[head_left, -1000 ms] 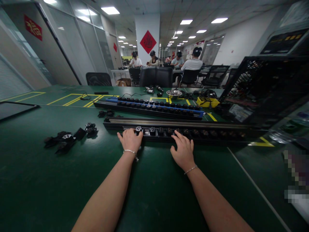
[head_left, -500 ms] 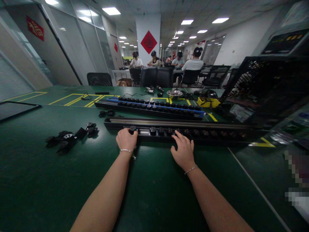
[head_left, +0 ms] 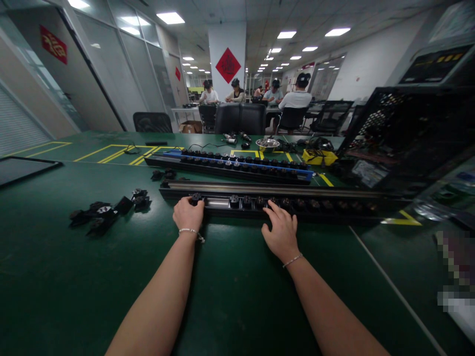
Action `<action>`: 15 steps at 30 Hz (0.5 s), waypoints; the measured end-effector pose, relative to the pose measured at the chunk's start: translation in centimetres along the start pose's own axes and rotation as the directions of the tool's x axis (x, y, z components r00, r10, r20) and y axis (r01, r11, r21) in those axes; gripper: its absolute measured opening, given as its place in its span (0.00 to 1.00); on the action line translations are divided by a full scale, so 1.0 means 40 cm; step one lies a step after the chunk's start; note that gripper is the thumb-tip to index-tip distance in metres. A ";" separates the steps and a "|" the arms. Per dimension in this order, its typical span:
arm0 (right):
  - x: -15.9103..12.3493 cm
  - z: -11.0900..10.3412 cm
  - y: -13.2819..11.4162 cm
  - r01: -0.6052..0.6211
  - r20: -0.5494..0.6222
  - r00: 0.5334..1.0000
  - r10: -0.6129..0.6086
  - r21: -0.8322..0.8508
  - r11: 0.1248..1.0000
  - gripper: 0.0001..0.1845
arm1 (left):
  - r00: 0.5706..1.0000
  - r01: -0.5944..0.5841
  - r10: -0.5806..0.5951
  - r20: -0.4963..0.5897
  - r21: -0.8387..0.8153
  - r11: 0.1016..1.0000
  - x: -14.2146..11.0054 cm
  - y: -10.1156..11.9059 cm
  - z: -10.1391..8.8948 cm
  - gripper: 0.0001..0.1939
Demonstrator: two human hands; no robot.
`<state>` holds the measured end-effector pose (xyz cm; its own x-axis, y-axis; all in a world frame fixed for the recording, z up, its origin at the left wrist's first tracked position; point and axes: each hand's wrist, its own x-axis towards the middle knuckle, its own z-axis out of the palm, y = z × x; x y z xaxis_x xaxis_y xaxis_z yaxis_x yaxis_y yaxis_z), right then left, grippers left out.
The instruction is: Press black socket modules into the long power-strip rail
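Note:
A long black rail (head_left: 230, 213) lies across the green table in front of me, with a row of small black round-topped modules along its channel. Near its left end my left hand (head_left: 188, 213) is closed around one black module (head_left: 196, 198), thumb on its right side. A bare silvery stretch of channel (head_left: 217, 203) separates that module from another module (head_left: 234, 200). My right hand (head_left: 281, 228) rests with spread fingers on the rail's front edge, fingertips at a module (head_left: 273, 202) in the row. Its fingers partly cover that module.
Several loose black modules (head_left: 104, 211) lie on the table at left. Behind the rail stands a second rail with a blue strip (head_left: 256, 164). A metal bowl (head_left: 267, 143), a yellow box (head_left: 319, 157) and a black open-frame case (head_left: 404, 133) are farther back. Other people sit beyond.
My left hand has moved a little left along the rail with the module, widening the bare stretch of channel. My right hand has stayed in place.

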<state>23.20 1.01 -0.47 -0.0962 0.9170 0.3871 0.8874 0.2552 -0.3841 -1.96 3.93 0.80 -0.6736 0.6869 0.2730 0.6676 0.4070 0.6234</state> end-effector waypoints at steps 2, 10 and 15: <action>0.000 -0.001 -0.001 -0.004 0.003 1.000 0.004 0.002 1.000 0.25 | 1.000 0.020 -0.020 0.006 -0.038 0.999 0.007 -0.007 0.003 0.18; 0.000 -0.002 -0.001 -0.015 0.004 1.000 0.015 0.005 1.000 0.24 | 0.995 0.097 -0.097 0.005 -0.153 0.983 0.029 -0.035 0.020 0.19; 0.000 0.001 0.000 -0.010 -0.007 1.000 0.010 0.001 1.000 0.24 | 0.992 0.115 -0.122 -0.023 -0.200 0.973 0.040 -0.049 0.033 0.18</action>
<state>23.18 1.00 -0.49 -0.0845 0.9175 0.3888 0.8877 0.2465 -0.3889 -3.93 5.03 -0.93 -0.7571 0.6179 0.2120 0.5091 0.3546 0.7843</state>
